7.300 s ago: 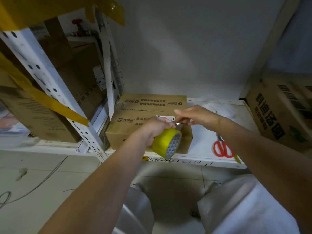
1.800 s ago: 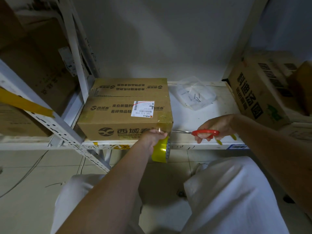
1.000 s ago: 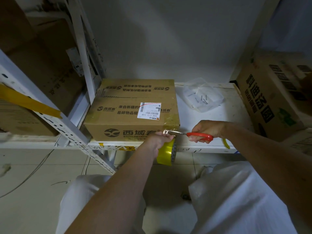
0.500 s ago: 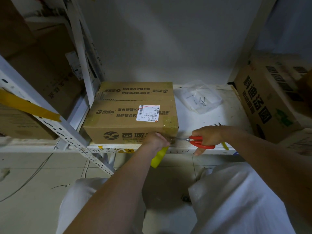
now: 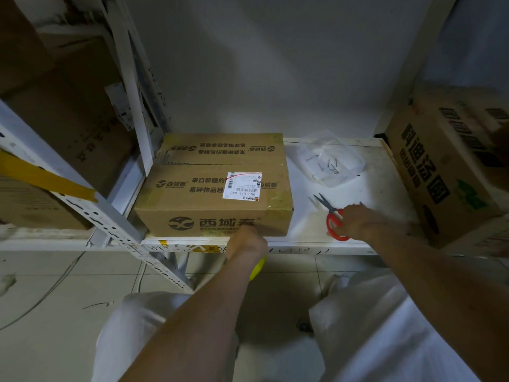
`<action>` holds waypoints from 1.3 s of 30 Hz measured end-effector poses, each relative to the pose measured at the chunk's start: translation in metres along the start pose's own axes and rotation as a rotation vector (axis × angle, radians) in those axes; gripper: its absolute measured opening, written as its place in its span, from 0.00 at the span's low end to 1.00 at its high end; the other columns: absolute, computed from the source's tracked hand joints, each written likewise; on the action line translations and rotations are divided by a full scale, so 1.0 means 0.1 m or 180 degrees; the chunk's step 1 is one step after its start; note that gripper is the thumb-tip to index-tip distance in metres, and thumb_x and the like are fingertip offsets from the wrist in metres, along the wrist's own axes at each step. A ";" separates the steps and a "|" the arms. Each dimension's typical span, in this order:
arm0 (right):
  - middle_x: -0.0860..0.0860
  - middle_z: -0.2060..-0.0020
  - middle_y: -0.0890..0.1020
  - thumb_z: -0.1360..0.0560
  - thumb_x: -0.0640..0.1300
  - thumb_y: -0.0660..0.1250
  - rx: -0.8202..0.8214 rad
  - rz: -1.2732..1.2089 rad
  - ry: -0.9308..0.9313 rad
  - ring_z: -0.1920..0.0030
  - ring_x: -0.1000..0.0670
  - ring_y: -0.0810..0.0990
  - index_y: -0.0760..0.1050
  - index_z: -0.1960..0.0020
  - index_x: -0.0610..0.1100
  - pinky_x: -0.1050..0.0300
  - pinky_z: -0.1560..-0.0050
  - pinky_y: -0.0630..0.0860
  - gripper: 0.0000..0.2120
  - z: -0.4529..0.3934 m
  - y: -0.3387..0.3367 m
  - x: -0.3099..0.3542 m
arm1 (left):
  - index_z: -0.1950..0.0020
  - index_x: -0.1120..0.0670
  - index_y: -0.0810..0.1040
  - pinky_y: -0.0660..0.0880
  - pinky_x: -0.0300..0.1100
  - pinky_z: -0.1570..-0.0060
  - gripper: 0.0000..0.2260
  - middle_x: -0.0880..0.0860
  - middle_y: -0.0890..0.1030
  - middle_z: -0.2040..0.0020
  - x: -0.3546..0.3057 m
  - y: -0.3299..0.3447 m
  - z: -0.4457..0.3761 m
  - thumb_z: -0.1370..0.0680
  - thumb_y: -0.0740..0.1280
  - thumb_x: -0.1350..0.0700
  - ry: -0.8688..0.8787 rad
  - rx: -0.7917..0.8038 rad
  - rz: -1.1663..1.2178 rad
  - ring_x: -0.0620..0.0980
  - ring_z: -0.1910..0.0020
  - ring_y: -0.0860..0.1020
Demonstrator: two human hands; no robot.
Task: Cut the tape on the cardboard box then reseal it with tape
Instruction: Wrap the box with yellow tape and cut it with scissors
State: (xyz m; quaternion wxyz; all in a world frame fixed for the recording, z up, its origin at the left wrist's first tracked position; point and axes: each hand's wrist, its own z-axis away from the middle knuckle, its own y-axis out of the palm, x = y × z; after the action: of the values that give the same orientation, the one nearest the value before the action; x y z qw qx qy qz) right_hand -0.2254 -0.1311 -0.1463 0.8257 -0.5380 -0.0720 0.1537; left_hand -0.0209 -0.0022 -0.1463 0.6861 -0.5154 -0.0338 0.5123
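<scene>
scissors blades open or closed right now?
Open. The scissors lie on the shelf with their two blades spread in a V, red handles under the right hand.

Left hand point(image 5: 246, 242) curled, forearm extended; right hand point(image 5: 355, 220) curled low.

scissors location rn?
In the head view, the red-handled scissors lie on the white shelf right of the cardboard box, blades pointing away, with the right hand on the handles.
</scene>
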 end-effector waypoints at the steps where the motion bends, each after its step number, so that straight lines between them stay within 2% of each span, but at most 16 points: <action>1: 0.46 0.43 0.80 0.26 0.60 0.65 -0.0022 -0.0056 -0.0027 0.42 0.47 0.78 0.72 0.37 0.39 0.56 0.41 0.73 0.28 -0.01 0.02 0.05 | 0.51 0.53 0.81 0.75 0.44 0.47 0.07 0.55 0.82 0.46 0.02 -0.01 0.01 0.27 0.68 0.54 -0.0045 0.0059 0.0081 0.58 0.46 0.80; 6: 0.45 0.49 0.81 0.26 0.52 0.69 -0.0127 -0.0107 0.0090 0.49 0.47 0.81 0.76 0.42 0.39 0.59 0.49 0.75 0.20 -0.03 0.01 0.19 | 0.51 0.58 0.83 0.77 0.51 0.42 0.10 0.57 0.84 0.50 0.03 -0.11 -0.13 0.30 0.73 0.56 -0.0293 0.0336 0.0784 0.58 0.48 0.80; 9: 0.43 0.49 0.81 0.21 0.50 0.61 -0.1076 -0.0447 -0.0324 0.51 0.45 0.80 0.76 0.43 0.40 0.54 0.49 0.76 0.15 0.02 -0.07 0.25 | 0.48 0.60 0.82 0.76 0.51 0.41 0.12 0.58 0.83 0.49 0.02 -0.16 -0.13 0.30 0.74 0.58 -0.0266 0.0430 0.1009 0.58 0.46 0.80; 11: 0.42 0.44 0.79 0.20 0.52 0.59 -0.1811 -0.0988 -0.1019 0.44 0.43 0.77 0.75 0.38 0.40 0.51 0.44 0.73 0.19 0.11 -0.16 0.32 | 0.47 0.60 0.82 0.77 0.49 0.43 0.12 0.59 0.83 0.47 0.02 -0.18 -0.11 0.29 0.73 0.61 -0.0190 0.0516 0.1123 0.58 0.45 0.80; 12: 0.43 0.39 0.77 0.21 0.56 0.59 -0.1943 -0.1012 -0.1340 0.40 0.43 0.75 0.71 0.33 0.41 0.50 0.40 0.71 0.24 0.17 -0.21 0.37 | 0.46 0.60 0.81 0.78 0.49 0.43 0.12 0.59 0.83 0.46 0.03 -0.18 -0.11 0.29 0.73 0.61 -0.0135 0.0546 0.1148 0.58 0.45 0.81; 15: 0.44 0.30 0.69 0.25 0.68 0.51 -0.1991 -0.0205 -0.1889 0.33 0.44 0.68 0.62 0.27 0.43 0.46 0.37 0.69 0.37 0.27 -0.34 0.57 | 0.47 0.61 0.81 0.78 0.49 0.43 0.12 0.60 0.82 0.45 0.04 -0.20 -0.08 0.30 0.73 0.62 -0.0108 0.0542 0.1225 0.58 0.44 0.81; 17: 0.45 0.29 0.67 0.26 0.69 0.48 -0.1945 0.0208 -0.1955 0.32 0.44 0.68 0.62 0.27 0.43 0.45 0.37 0.70 0.38 0.29 -0.38 0.67 | 0.46 0.61 0.81 0.78 0.48 0.43 0.13 0.60 0.82 0.45 0.02 -0.19 -0.05 0.30 0.73 0.62 -0.0106 0.0541 0.1325 0.58 0.44 0.80; 20: 0.44 0.28 0.66 0.23 0.64 0.54 -0.1813 0.0276 -0.1874 0.32 0.43 0.69 0.62 0.26 0.42 0.46 0.36 0.69 0.34 0.26 -0.34 0.74 | 0.44 0.64 0.80 0.74 0.48 0.39 0.14 0.59 0.82 0.44 -0.02 -0.17 0.00 0.27 0.73 0.60 -0.0105 0.0520 0.1360 0.56 0.42 0.79; 24: 0.42 0.28 0.66 0.24 0.57 0.65 -0.1832 0.0143 -0.1762 0.40 0.40 0.76 0.62 0.26 0.39 0.46 0.41 0.75 0.34 0.26 -0.17 0.79 | 0.42 0.64 0.79 0.71 0.47 0.36 0.14 0.57 0.81 0.41 -0.02 -0.20 0.02 0.25 0.71 0.60 -0.0180 0.0491 0.1528 0.55 0.39 0.77; 26: 0.41 0.31 0.72 0.27 0.56 0.70 -0.2030 0.0140 -0.1697 0.45 0.41 0.80 0.66 0.28 0.38 0.48 0.47 0.78 0.34 0.25 -0.12 0.80 | 0.44 0.64 0.80 0.71 0.46 0.37 0.12 0.57 0.81 0.42 -0.03 -0.21 0.03 0.25 0.71 0.61 -0.0184 0.0476 0.1569 0.55 0.40 0.77; 28: 0.42 0.40 0.79 0.32 0.57 0.74 -0.2267 0.0185 -0.1631 0.53 0.41 0.82 0.72 0.34 0.37 0.49 0.56 0.80 0.34 0.26 -0.11 0.86 | 0.43 0.65 0.80 0.71 0.44 0.39 0.12 0.57 0.81 0.41 -0.03 -0.22 0.03 0.25 0.70 0.61 -0.0136 0.0486 0.1553 0.55 0.40 0.77; 32: 0.45 0.59 0.81 0.37 0.67 0.72 -0.2335 0.0375 -0.1179 0.68 0.44 0.80 0.76 0.51 0.38 0.56 0.71 0.73 0.32 0.30 -0.16 1.11 | 0.40 0.66 0.77 0.70 0.42 0.43 0.14 0.59 0.80 0.40 -0.04 -0.20 0.05 0.24 0.68 0.62 -0.0158 0.0553 0.1685 0.53 0.43 0.76; 35: 0.45 0.67 0.79 0.40 0.71 0.70 -0.2274 0.0519 -0.1018 0.73 0.45 0.77 0.74 0.60 0.40 0.59 0.74 0.69 0.33 0.30 -0.20 1.21 | 0.53 0.61 0.81 0.69 0.39 0.51 0.04 0.60 0.82 0.45 0.03 -0.21 0.07 0.26 0.71 0.62 -0.0160 0.0527 0.1688 0.50 0.54 0.75; 36: 0.45 0.68 0.79 0.40 0.72 0.69 -0.2278 0.0585 -0.1004 0.74 0.45 0.77 0.74 0.61 0.40 0.59 0.75 0.70 0.34 0.30 -0.22 1.22 | 0.58 0.58 0.79 0.69 0.40 0.51 0.03 0.60 0.82 0.46 0.06 -0.22 0.08 0.27 0.72 0.62 -0.0175 0.0512 0.1709 0.50 0.55 0.75; 37: 0.45 0.67 0.78 0.38 0.73 0.67 -0.2247 0.0647 -0.0997 0.74 0.45 0.77 0.74 0.60 0.40 0.58 0.74 0.73 0.35 0.31 -0.23 1.22 | 0.62 0.56 0.77 0.69 0.40 0.51 0.06 0.60 0.83 0.46 0.08 -0.24 0.08 0.27 0.72 0.61 -0.0201 0.0505 0.1734 0.50 0.55 0.75; 39: 0.45 0.63 0.78 0.33 0.74 0.58 -0.2140 0.0719 -0.1022 0.69 0.44 0.79 0.73 0.56 0.40 0.53 0.69 0.77 0.35 0.35 -0.29 1.25 | 0.61 0.57 0.79 0.71 0.41 0.48 0.05 0.59 0.82 0.46 0.13 -0.30 0.09 0.27 0.72 0.60 -0.0217 0.0452 0.1774 0.53 0.51 0.78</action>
State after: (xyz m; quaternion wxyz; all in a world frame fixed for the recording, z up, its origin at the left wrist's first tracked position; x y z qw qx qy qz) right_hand -0.1126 -0.0706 -0.1109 0.5594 -0.7522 -0.1870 0.2938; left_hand 0.0000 0.0152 -0.1254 0.5518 -0.4380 0.1221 0.6991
